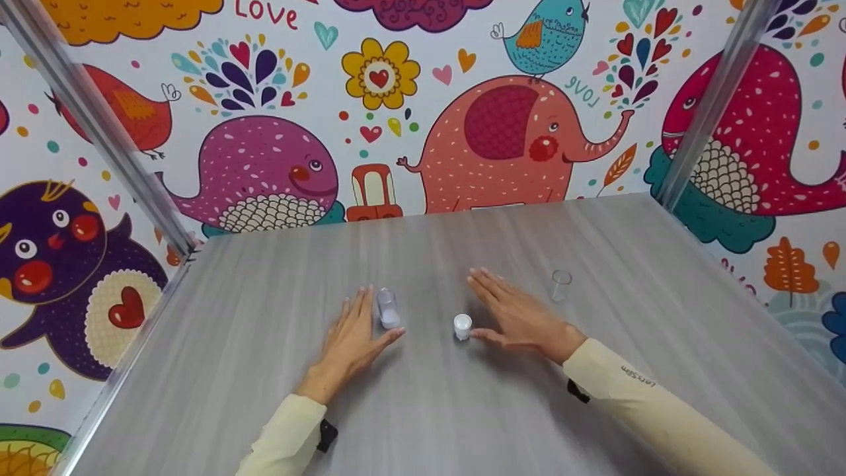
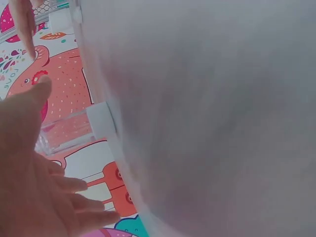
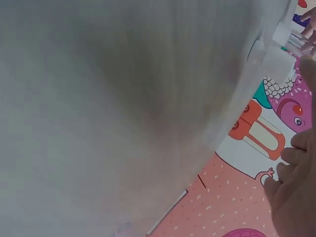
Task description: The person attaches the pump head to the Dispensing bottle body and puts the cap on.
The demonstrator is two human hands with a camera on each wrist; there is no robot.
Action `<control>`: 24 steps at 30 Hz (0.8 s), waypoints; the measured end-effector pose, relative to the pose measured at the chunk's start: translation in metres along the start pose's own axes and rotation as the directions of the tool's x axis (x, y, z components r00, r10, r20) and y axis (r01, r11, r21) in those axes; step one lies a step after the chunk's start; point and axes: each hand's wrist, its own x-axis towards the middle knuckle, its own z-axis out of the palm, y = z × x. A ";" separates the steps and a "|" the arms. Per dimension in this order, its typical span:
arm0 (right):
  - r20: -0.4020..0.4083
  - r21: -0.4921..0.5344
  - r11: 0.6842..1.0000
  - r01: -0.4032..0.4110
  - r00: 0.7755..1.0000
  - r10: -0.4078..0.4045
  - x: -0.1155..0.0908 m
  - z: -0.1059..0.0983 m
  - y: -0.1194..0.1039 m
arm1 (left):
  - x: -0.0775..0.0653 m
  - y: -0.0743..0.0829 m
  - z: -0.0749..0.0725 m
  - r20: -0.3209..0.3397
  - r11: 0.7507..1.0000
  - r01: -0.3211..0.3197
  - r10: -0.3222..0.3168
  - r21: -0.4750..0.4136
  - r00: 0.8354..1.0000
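Two bare hands flat on a grey wood-grain counter (image 1: 264, 370), cream sleeves entering from the bottom of the frame, cartoon-animal wallpaper (image 1: 264, 172) behind. Left hand (image 1: 349, 344) at lower centre-left, fingers (image 1: 360, 305) straight and together, thumb spread toward the right; a small clear vial with a white cap (image 1: 387, 309), upright, just beside the index finger, touching or nearly so, contact too close to call. Right hand (image 1: 519, 317) at lower centre-right, fingers straight and slightly fanned, palm down, gripping nothing; a white-capped small bottle (image 1: 462, 326) standing just off the thumb, near but seemingly apart. A clear empty cup (image 1: 561, 285) upright to the upper right of the right hand, near its little-finger side, not touched. From the left wrist view, the vial (image 2: 66, 132) seen beside the open palm (image 2: 29, 177), nothing curled round it; from the right wrist view, only fingertips (image 3: 296, 163) at the right edge and a blurred white cap (image 3: 279, 57) in the upper right corner. Risk, by the look of it: light, narrow, upright containers standing right against both hands, so a sideways brush of finger or thumb likely to tip one and set it rolling across the smooth counter; the clear cup easy to miss and knock with the outer edge of the right hand.
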 end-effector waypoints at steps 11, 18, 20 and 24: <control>0.095 0.263 0.952 -0.159 0.986 0.139 0.001 0.009 -0.013 | 0.007 0.000 0.004 -0.063 0.977 -0.021 0.008 -0.210 0.998; 0.151 0.448 0.839 -0.309 0.951 0.269 0.005 0.015 -0.023 | 0.013 0.000 0.008 -0.072 0.910 -0.022 -0.009 -0.413 0.997; 0.136 0.485 0.816 -0.313 0.949 0.283 0.006 0.016 -0.026 | 0.014 0.001 0.009 -0.079 0.882 -0.018 -0.022 -0.471 0.997; 0.092 0.555 0.771 -0.311 0.945 0.315 0.009 0.019 -0.029 | 0.017 0.005 0.012 -0.096 0.813 -0.016 -0.049 -0.582 0.994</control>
